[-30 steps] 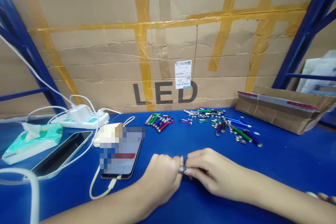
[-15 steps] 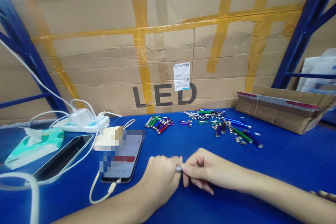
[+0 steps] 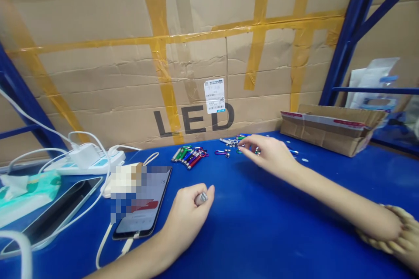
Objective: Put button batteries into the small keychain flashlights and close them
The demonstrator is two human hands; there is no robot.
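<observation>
Left hand (image 3: 188,211) resting on the blue bench (image 3: 262,226), fingers curled shut around a small flashlight (image 3: 200,198), silver tip poking out between thumb and forefinger. Just left of it, a phone (image 3: 144,209) lying flat, screen up, with a white cable (image 3: 108,244) plugged into the near end.

Right hand (image 3: 268,154) stretched out far across the bench, well apart from the left, fingers loosely spread and reaching down into a scatter of loose parts (image 3: 231,143) near the cardboard wall; fingertips at or touching the pile, nothing seen gripped. Cannot tell whether any piece is pinched underneath.

Between the two hands and a little left, a tidy row of finished flashlights (image 3: 188,156) in green, blue, purple and red, lying side by side. A purple clip (image 3: 221,153) just right of that row.

Behind everything, a big taped cardboard sheet (image 3: 131,74) printed LED, with a white label (image 3: 214,95). At right, a shallow cardboard box (image 3: 330,128). At far left, a power strip (image 3: 88,163) with charger, a tablet (image 3: 49,218), and a tissue pack (image 3: 22,192).
</observation>
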